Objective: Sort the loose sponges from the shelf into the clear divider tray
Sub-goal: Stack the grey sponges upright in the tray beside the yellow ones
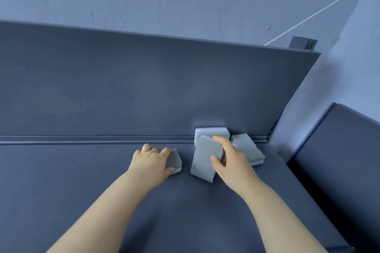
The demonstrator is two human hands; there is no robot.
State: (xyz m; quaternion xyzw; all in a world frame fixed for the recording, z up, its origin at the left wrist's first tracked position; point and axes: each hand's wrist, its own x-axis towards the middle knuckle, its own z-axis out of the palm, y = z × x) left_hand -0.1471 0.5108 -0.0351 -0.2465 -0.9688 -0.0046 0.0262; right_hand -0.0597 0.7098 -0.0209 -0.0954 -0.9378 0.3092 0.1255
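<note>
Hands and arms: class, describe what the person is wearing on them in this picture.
Nothing is worn. The left hand and right hand are bare, without gloves, rings or a watch, and no sleeves are in view.

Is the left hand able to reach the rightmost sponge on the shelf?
Probably not: the left hand grips the left sponge, and the right hand with its tilted sponge blocks the rightmost sponge.

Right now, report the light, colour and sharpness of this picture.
Head view: a cold blue-grey cast tints everything; light is soft and even, with faint shadows beneath the left hand and right hand; no glare; the sponges look slightly soft; the wide lens tilts the shelf lines.
</note>
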